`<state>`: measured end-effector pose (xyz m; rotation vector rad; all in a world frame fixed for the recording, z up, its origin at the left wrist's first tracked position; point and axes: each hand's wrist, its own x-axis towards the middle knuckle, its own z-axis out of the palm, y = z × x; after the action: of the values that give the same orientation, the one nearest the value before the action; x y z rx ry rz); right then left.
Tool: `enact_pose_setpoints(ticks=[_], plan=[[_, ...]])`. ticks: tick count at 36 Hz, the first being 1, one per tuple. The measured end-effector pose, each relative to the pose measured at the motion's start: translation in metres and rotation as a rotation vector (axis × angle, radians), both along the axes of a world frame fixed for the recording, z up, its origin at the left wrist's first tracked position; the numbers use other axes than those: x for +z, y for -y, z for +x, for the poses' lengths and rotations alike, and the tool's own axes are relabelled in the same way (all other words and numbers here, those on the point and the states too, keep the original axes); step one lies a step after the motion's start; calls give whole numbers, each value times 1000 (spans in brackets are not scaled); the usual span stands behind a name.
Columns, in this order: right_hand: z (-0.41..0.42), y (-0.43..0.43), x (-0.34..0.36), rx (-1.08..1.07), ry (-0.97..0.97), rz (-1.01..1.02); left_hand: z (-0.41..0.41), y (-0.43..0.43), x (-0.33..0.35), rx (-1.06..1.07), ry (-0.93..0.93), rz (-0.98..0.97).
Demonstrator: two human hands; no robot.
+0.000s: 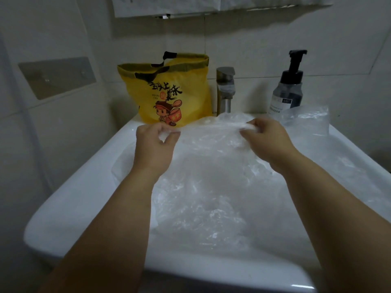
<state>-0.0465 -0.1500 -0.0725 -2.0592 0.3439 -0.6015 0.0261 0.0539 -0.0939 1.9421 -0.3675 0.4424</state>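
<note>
A clear, crinkled plastic bag [211, 182] is spread over the white sink [69, 208] in front of me. My left hand [154, 146] pinches the bag's far edge on the left side. My right hand [268, 140] grips the same far edge on the right, fingers curled round the bunched plastic. The edge is stretched between the two hands, just in front of the tap.
A yellow printed bag [169, 92] with black handles stands on the sink's back ledge, left of the metal tap [225, 89]. A pump bottle [288, 85] stands at the back right, with another clear plastic bag [306, 119] beside it. Tiled walls close in behind and left.
</note>
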Motion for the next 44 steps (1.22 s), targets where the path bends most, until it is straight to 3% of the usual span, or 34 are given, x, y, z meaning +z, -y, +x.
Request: enact_pose_setpoints(ticks=[4, 7, 10, 14, 17, 19, 23, 26, 28, 32, 35, 40, 44], plan=[[-5, -7, 15, 181, 105, 718, -10, 3, 16, -280, -292, -589], [-7, -9, 21, 204, 185, 899, -12, 4, 21, -381, -369, -744], [-6, -11, 19, 152, 246, 750, -8, 3, 17, -275, -367, -640], [-2, -10, 10, -19, 195, 216, -3, 3, 13, -189, -354, -599], [-2, -10, 7, -57, 196, 26, -1, 2, 13, -153, -363, -623], [-3, -12, 6, -22, 223, 101, -1, 2, 13, -154, -372, -623], [-3, -15, 12, 99, 279, 473, -2, 6, 12, -183, -383, -619], [-4, -14, 14, 101, 296, 542, 0, 6, 11, -187, -387, -626], [-4, -14, 13, 64, 289, 493, 0, 6, 10, -188, -395, -641], [-4, -15, 11, -45, 266, 182, 1, 6, 11, -180, -395, -684], [-5, -14, 11, -34, 267, 150, 5, 3, 10, -141, -413, -679], [-10, -10, 13, 69, 224, 192, -3, 1, 13, 50, -221, -408], [-12, -12, 12, 176, 181, 170, -23, 5, 15, -128, -67, -114]])
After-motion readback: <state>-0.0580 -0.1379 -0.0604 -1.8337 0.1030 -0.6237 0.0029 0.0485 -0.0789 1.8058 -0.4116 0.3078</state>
